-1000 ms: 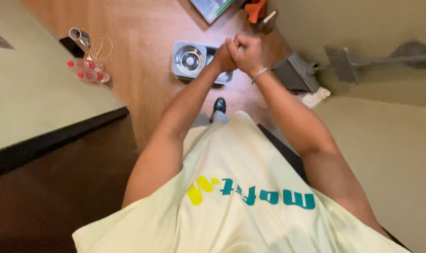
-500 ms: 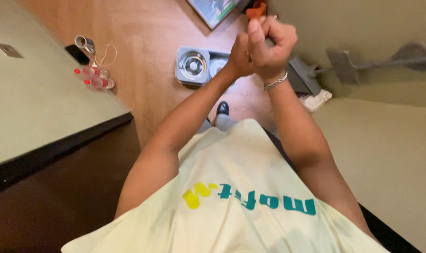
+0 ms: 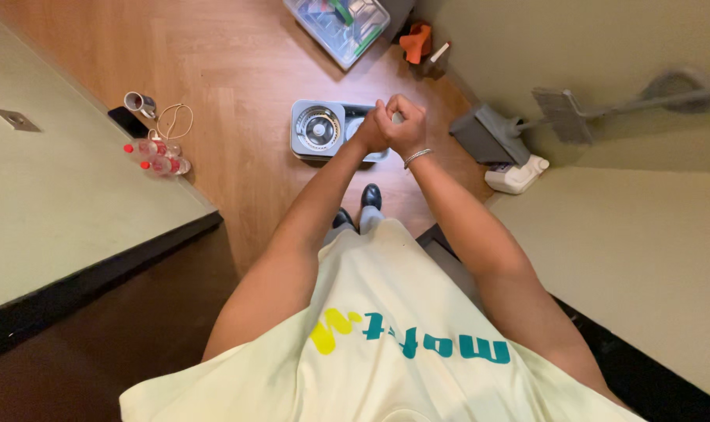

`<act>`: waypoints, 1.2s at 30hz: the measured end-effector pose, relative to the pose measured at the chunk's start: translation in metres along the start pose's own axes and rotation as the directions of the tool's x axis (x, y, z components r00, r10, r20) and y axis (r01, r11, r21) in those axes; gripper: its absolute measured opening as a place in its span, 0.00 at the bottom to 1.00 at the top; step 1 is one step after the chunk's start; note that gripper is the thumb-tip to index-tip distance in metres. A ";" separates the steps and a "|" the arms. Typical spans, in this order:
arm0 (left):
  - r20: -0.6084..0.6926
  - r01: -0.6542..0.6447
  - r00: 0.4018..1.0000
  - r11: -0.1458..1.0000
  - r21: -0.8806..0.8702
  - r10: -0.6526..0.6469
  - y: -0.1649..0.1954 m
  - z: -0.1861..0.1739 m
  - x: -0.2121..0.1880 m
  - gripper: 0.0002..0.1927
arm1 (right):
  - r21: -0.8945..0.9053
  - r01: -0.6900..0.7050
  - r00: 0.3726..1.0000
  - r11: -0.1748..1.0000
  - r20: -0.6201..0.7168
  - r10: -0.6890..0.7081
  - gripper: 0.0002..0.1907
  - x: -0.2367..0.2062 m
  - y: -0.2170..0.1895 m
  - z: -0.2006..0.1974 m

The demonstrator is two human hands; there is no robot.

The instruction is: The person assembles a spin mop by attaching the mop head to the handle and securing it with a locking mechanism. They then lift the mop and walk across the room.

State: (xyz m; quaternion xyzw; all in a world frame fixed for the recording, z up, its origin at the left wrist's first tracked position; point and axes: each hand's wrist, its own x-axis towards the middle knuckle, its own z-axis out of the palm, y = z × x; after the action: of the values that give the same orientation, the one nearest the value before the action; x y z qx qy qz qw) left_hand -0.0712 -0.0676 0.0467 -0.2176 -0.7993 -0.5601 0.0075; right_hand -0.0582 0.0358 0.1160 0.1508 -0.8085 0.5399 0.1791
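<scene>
The person stood looking straight down, and both arms reached forward with the hands pressed together above a grey mop bucket on the wooden floor. The right hand was curled into a closed fist, a thin silver bracelet round its wrist, and the left hand was tucked against it, fingers folded shut; whether either hand gripped anything could not be told, since nothing showed between the fingers. Half a second before, the clasped hands had been raised higher in the view, close to the orange object by the wall; now they had come down and sat directly over the bucket's right half, hiding that part of it, while its round spinner basket lay uncovered to the left. The bucket itself had not shifted on the floor. A black shoe showed just beneath the hands. To the right a flat mop leaned along the wall beside a grey dustpan and a white jug. Well apart on the left, small bottles with red caps, a mug and a dark phone sat beside the counter edge, and a clear storage bin stood at the top.
</scene>
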 end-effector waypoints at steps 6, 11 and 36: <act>-0.013 0.023 1.000 0.998 0.059 -0.022 0.046 -0.016 0.006 0.17 | -0.074 0.065 0.972 0.995 0.231 -0.046 0.19 0.032 -0.077 -0.044; -0.267 -0.390 0.892 0.920 -0.046 0.365 0.127 -0.028 0.035 0.15 | 0.218 0.184 0.953 0.958 0.200 -0.228 0.17 0.071 -0.160 -0.105; 0.068 0.162 0.985 0.987 0.000 -0.162 0.003 0.022 -0.031 0.20 | -0.054 -0.089 0.994 0.995 0.056 0.092 0.14 -0.038 -0.018 -0.016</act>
State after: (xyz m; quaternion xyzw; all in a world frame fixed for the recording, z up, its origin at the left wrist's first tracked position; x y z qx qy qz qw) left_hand -0.0372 -0.0576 0.0331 -0.1707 -0.8127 -0.5532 -0.0655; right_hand -0.0148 0.0456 0.1189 0.1252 -0.8331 0.5217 0.1346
